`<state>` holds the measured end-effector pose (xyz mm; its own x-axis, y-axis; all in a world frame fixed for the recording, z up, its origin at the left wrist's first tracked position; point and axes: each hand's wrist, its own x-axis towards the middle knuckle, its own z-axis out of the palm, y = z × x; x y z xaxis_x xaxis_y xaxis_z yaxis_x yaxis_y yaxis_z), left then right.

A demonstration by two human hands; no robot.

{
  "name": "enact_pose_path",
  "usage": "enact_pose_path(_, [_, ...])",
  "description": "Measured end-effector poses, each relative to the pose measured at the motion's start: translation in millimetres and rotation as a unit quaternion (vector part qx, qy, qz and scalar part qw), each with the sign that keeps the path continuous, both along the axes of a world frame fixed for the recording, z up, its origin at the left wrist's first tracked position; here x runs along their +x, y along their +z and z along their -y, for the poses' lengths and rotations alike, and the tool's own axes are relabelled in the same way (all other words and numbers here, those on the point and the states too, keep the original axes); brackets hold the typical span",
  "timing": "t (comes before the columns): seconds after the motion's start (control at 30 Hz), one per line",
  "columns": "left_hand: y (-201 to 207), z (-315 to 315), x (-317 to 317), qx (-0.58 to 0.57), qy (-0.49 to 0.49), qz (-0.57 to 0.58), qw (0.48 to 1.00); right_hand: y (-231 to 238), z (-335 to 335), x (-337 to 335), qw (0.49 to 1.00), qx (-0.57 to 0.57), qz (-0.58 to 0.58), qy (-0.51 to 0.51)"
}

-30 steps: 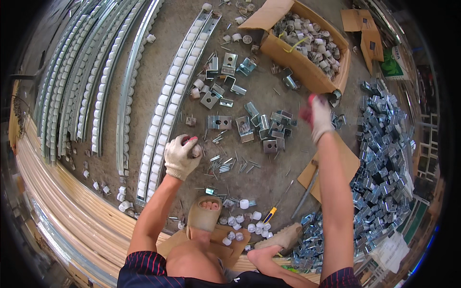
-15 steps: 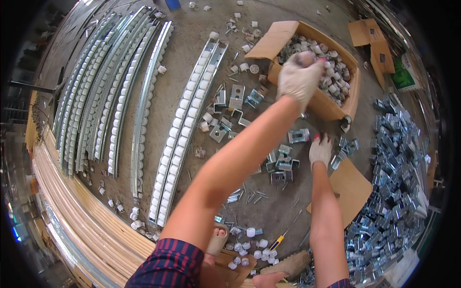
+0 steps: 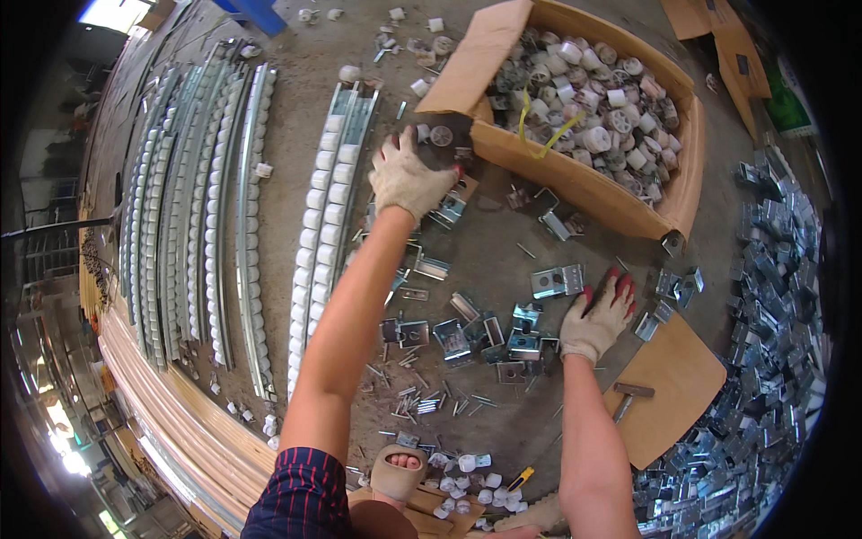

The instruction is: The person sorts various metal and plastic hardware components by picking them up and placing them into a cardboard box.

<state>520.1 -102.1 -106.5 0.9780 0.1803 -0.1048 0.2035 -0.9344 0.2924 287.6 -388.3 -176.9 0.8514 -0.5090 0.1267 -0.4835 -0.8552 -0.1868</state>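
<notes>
My left hand (image 3: 406, 180), in a pale work glove, reaches over the floor with its fingers spread. Below it lie metal brackets, partly covered by the palm. Just beyond its fingers are a loose white wheel (image 3: 440, 136) and the top end of a roller rail (image 3: 344, 135) lined with white wheels. My right hand (image 3: 600, 316), also gloved with reddish fingertips, rests on the ground, fingers apart. Beside it lies a shiny U-shaped bracket (image 3: 558, 282). More brackets (image 3: 524, 344) are scattered between my two arms. I see nothing held in either hand.
An open cardboard box (image 3: 575, 184) full of white wheels stands at the far right. A heap of brackets (image 3: 763, 359) spreads along the right. A hammer (image 3: 628, 400) lies on a cardboard sheet (image 3: 682, 386). Finished-looking rails (image 3: 193, 198) lie left; loose pins (image 3: 426, 404) lie near my foot.
My left hand has moved from above the wheel box leftward to the floor beside the rails, and its fingers have spread. My right hand stays on the ground, fingers wider. The view has shifted.
</notes>
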Motion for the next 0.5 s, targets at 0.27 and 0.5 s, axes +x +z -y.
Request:
enact_pose_path(0.27, [-5.8, 23.3, 36.5, -0.004, -0.043, 0.061, 0.997, -1.0, 4.5, 0.1, 1.000, -0.002, -0.009, -0.007])
enact_pose_path(0.5, [3.1, 4.5, 37.8, -0.045, -0.159, 0.016, 0.986, 1.9, 1.5, 1.2, 1.000, 0.010, -0.024, -0.013])
